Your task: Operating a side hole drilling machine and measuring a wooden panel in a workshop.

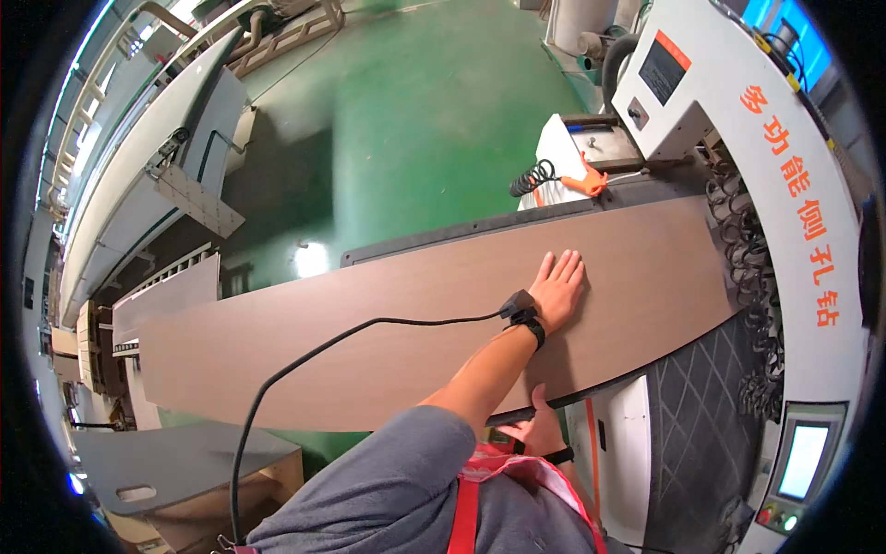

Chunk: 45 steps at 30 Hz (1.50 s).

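Observation:
A long brown wooden panel (397, 342) lies across the machine's bed, its left end reaching out beyond the bed. My left hand (558, 291) rests flat on its top, fingers stretched out and pointing away from me. A black strap and a small device with a cable sit at that wrist. At the panel's near edge is my right hand (540, 427). Its thumb comes up over the edge and its fingers lie just below it, partly hidden. The panel's right end reaches the dark coiled hoses (743, 249) of the white machine (794, 138).
An orange air gun (586, 180) with a black coiled hose lies beyond the panel. A lit control screen (805, 460) stands at lower right. At lower left is a grey board with a slot (175, 466). Another white machine (157, 157) stands far left on the green floor (415, 120).

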Each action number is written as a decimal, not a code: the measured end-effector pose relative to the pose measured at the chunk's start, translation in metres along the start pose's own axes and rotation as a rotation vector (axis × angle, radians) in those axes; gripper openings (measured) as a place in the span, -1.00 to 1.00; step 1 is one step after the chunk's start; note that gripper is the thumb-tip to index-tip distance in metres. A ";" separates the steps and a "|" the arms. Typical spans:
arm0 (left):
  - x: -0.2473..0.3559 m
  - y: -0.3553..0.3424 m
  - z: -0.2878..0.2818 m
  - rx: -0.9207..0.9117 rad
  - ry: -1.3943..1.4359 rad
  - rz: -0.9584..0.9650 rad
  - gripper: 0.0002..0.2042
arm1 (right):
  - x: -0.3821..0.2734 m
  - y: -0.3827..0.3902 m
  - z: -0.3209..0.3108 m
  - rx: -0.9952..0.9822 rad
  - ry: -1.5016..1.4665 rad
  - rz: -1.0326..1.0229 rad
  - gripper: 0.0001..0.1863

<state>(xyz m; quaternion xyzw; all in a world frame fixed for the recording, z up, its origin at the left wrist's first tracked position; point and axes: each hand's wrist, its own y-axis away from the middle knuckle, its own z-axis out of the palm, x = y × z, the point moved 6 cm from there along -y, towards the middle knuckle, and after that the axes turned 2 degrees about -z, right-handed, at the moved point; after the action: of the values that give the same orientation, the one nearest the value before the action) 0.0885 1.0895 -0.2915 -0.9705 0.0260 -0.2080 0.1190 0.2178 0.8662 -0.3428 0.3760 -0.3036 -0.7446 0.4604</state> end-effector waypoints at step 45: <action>-0.457 0.265 -0.253 -0.615 -0.153 -0.382 -0.13 | 0.311 -0.041 0.207 0.196 -0.296 -0.346 -0.34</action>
<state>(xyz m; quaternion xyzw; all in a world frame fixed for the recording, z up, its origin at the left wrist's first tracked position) -0.4321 0.8220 -0.3136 -0.9610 -0.1033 -0.1357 -0.2178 -0.0662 0.6196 -0.3521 0.3521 -0.3695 -0.8264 0.2378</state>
